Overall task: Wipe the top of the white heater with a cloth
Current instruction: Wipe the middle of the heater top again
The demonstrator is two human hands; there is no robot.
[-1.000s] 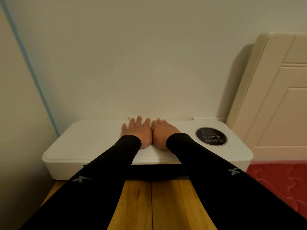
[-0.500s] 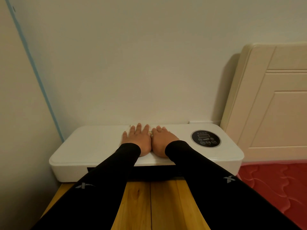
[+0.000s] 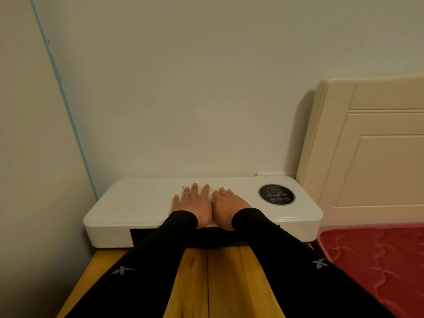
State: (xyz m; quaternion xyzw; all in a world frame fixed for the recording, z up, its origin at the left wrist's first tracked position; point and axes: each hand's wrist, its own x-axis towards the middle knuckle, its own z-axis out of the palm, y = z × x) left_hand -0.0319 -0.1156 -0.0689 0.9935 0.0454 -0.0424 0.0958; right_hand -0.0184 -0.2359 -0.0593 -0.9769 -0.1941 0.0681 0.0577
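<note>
The white heater (image 3: 137,203) lies flat on a wooden bench against the wall, its round black control panel (image 3: 277,194) at the right end of the top. My left hand (image 3: 195,205) lies flat on the middle of the top, fingers spread, pressing a white cloth (image 3: 184,188) whose edge shows past the fingertips. My right hand (image 3: 229,206) rests flat beside it, thumb side touching the left hand, fingers together. Most of the cloth is hidden under the hands, and I cannot tell how far it reaches under the right one.
The wooden bench (image 3: 207,283) runs toward me under my black sleeves. A cream headboard (image 3: 371,157) stands right of the heater, above a red quilted mattress (image 3: 378,267). Walls close in behind and on the left.
Both hands stay flat on the same spot on the heater. The camera has pulled back and tilted up, so the heater sits lower in view. My left fingers are spread slightly wider.
</note>
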